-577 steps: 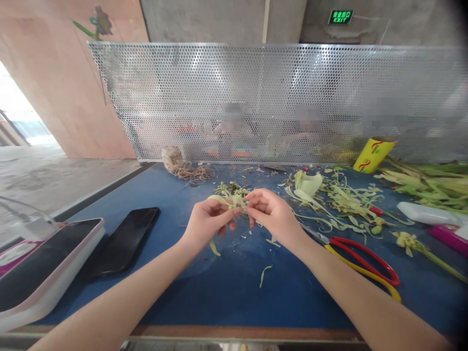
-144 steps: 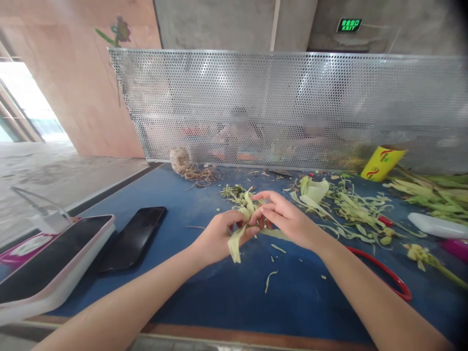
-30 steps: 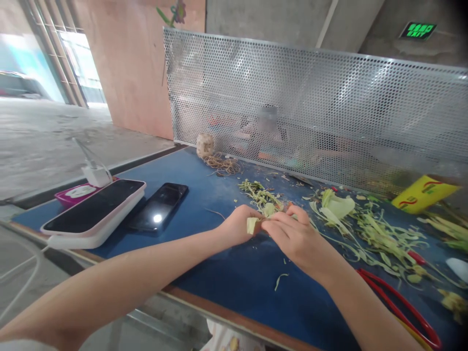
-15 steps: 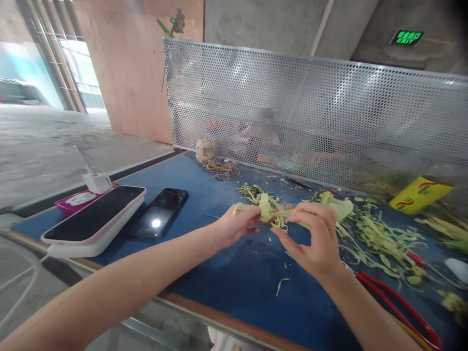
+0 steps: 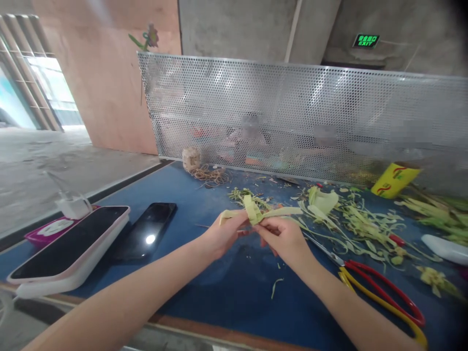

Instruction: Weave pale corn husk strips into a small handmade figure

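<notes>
A pale green leaf strip (image 5: 252, 209), much like corn husk, is looped into a band between my hands, above the blue tabletop. My left hand (image 5: 224, 234) pinches the band from the left, with one pale end poking out over the thumb side. On the other side, my right hand (image 5: 284, 236) has its thumb and fingers closed on the band's lower right edge. From there a long loose tail of the strip runs off to the right. Fingers partly hide the underside of the loop. Scissors (image 5: 383, 297) with red and yellow handles lie by my right forearm.
Shredded green strips (image 5: 373, 224) are heaped on the right. A yellow printed roll (image 5: 397, 180) stands behind them. At left lie a black phone (image 5: 148, 229) and a pink-edged phone (image 5: 73, 243). String (image 5: 210, 175) lies near a perforated metal screen (image 5: 219, 107).
My right hand has come in leftward and closed its fingers at the looped strip, where it was more spread before. The camera view has shifted right, showing more of the scissors.
</notes>
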`<state>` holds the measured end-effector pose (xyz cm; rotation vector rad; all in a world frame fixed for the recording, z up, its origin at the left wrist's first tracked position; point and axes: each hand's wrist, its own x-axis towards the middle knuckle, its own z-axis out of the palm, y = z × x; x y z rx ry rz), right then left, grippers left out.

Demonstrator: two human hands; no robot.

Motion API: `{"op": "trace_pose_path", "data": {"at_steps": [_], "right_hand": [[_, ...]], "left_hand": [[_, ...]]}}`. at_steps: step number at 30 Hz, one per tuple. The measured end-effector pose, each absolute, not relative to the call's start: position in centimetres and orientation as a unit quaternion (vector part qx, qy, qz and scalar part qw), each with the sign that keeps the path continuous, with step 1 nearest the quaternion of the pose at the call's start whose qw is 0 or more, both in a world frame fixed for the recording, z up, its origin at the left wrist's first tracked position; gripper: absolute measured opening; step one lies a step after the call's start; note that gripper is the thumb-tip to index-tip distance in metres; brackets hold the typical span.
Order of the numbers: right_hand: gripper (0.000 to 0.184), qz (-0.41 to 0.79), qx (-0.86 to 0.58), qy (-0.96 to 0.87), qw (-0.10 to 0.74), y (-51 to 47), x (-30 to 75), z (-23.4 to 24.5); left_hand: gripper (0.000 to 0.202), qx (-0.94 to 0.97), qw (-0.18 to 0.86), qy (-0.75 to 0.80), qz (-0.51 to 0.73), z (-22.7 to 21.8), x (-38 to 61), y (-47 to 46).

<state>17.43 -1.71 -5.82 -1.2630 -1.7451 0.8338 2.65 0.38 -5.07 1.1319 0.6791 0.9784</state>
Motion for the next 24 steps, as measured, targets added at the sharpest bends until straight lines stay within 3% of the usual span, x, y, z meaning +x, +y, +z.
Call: {"op": "trace_pose_path", "data": {"at_steps": [8,13,24], "right_hand": [[0.023,0.384,-0.488,-0.672,0.404,-1.7,17.8,-5.3],[0.023,0.412,-0.469,-0.632,0.459,-2.0,18.1,-4.4],[0.025,0.442,-0.442,-0.638,0.45,-1.5,18.8,-4.4]], "left_hand": [[0.021,0.533,0.654,0.301,0.445,-4.6,2.4,0.3],[0.019,0.471,0.719,0.297,0.415,-4.4,2.6,0.3],[0.019,0.473,0.722,0.244,0.441,-3.8,2.3,0.3]]}}
